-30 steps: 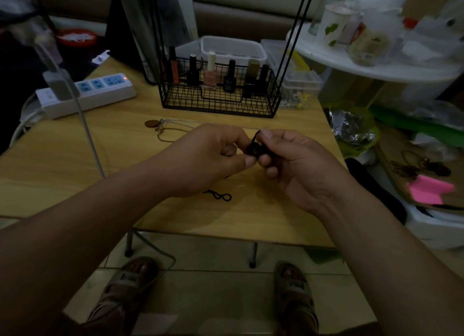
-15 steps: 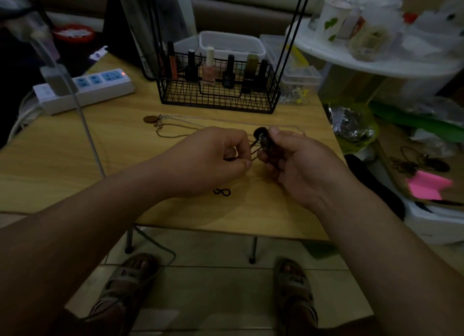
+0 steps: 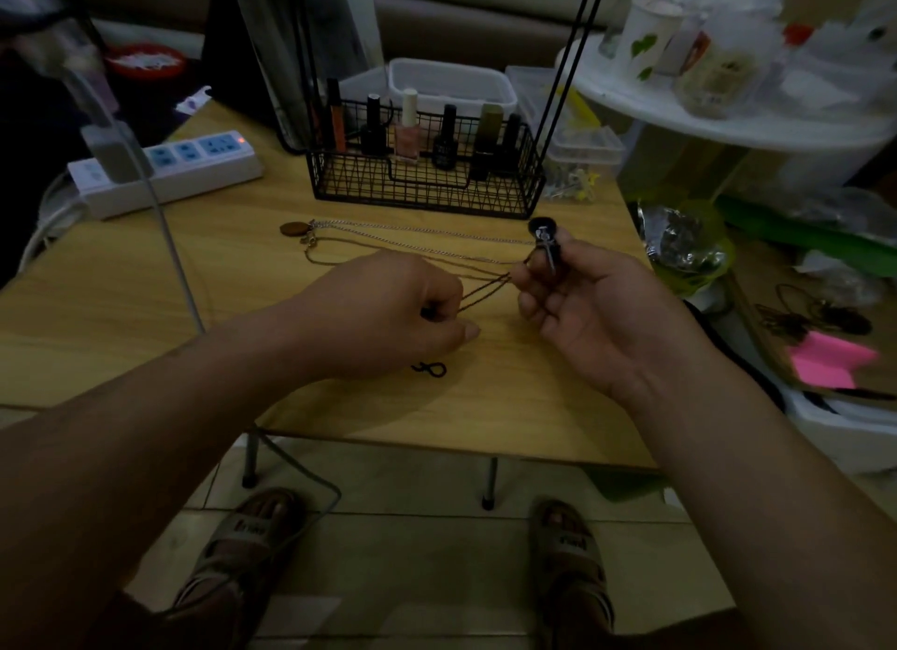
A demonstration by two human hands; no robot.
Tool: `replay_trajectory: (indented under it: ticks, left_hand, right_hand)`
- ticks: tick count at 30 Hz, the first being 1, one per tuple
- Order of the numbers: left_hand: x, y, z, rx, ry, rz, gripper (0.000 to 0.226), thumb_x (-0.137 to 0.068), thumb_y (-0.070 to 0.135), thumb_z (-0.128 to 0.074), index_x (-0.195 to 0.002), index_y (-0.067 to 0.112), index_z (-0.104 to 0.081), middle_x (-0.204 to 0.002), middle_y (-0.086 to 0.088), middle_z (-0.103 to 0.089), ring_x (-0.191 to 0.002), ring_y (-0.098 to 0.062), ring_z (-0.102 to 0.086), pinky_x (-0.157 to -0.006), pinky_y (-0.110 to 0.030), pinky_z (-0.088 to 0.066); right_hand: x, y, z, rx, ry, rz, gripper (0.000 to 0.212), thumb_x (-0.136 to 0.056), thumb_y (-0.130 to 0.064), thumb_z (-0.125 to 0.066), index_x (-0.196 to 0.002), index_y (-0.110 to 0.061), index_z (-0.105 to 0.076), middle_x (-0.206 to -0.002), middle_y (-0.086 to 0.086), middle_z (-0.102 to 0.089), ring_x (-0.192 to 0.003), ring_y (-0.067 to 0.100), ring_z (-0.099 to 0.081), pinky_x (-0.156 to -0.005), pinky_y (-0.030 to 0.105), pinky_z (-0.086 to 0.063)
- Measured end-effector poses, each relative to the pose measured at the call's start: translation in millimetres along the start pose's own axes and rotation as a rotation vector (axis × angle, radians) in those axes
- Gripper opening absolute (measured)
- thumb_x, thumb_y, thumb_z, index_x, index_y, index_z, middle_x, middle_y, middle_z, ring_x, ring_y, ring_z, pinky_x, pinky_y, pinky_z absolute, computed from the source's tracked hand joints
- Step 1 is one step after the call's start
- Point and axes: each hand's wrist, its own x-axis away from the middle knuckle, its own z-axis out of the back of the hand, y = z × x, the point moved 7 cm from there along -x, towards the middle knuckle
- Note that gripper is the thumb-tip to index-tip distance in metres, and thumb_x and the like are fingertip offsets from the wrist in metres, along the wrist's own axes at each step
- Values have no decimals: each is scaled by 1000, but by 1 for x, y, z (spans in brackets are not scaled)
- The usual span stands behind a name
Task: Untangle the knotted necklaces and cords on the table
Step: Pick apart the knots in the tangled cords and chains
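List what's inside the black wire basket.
The black wire basket holds upright nail polish bottles and an orange tube. Its floor and anything lying low are hidden behind the mesh.

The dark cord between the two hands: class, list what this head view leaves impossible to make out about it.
- Head view: the dark cord end inside the left hand, hidden by curled fingers.
- Any knot left: strands too thin and the picture too dim.
- Black pendant detail: small, partly covered by the right hand.
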Motion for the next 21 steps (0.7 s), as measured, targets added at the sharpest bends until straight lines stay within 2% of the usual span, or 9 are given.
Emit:
replay_trajectory:
  ticks: [2, 4, 6, 10, 12, 15, 18, 21]
  left_hand:
    - [0, -1, 1, 96, -17, 46, 18, -97, 40, -65, -83, 30, -62, -69, 7, -61, -64, -7, -56, -58, -32, -45]
    - [0, -3, 4, 288, 0, 117, 6, -101, 27, -60, -97, 30, -63, -70, 10, -65, -59, -6, -55, -54, -26, -46]
    - [-1, -8, 9, 406, 42, 171, 14, -102, 19, -55, -104, 29, -64, -63, 13, -60, -49, -2, -46, -44, -18, -38]
    - [1, -18, 12, 484, 60, 271, 19, -104, 21, -50, -105, 32, -65, -72, 6, -56, -43, 0, -42, -40, -18, -34]
    - [1, -20, 10, 466, 39, 289, 16, -105, 23, -52, -104, 32, -65, -67, 11, -57, -42, 0, -43, -41, -18, -34]
    - [1, -20, 9, 411, 10, 288, 12, -106, 25, -55, -104, 30, -65, -56, 20, -61, -44, 6, -51, -38, -10, -33]
    - [2, -15, 10, 364, -8, 269, 10, -105, 32, -58, -100, 34, -66, -72, 14, -67, -51, 4, -52, -46, -14, -39]
    - [2, -11, 8, 299, -35, 260, 8, -103, 38, -61, -100, 35, -67, -90, 9, -71, -74, -3, -62, -62, -24, -46]
  right_hand:
    - [1, -8, 4, 145, 17, 78, 13, -106, -21, -54, -104, -13, -65, -76, -1, -70, -83, 17, -73, -70, 30, -56]
    - [4, -17, 5, 272, 36, 168, 13, -103, -18, -57, -96, -14, -67, -84, 2, -73, -93, 22, -72, -80, 36, -56]
    - [6, -22, 5, 202, 32, 183, 16, -102, -18, -55, -89, -14, -63, -88, 5, -72, -98, 25, -72, -87, 40, -54]
    - [9, -39, 17, -68, 27, 208, 23, -101, -22, -51, -79, -17, -52, -72, 1, -64, -75, 17, -70, -79, 35, -56]
    - [11, -54, 29, -165, 76, 261, 28, -100, -23, -53, -72, -18, -54, -64, -2, -56, -65, 13, -63, -73, 32, -56]
    - [15, -72, 43, -241, 119, 314, 37, -99, -24, -53, -63, -23, -49, -54, -8, -41, -53, 9, -49, -61, 25, -47]
    - [18, -80, 51, -239, 129, 357, 38, -99, -27, -54, -62, -26, -47, -52, -8, -31, -49, 6, -40, -55, 23, -40]
    - [20, -84, 55, -269, 125, 404, 39, -99, -28, -56, -61, -26, -47, -52, -8, -31, -49, 7, -38, -56, 24, -38]
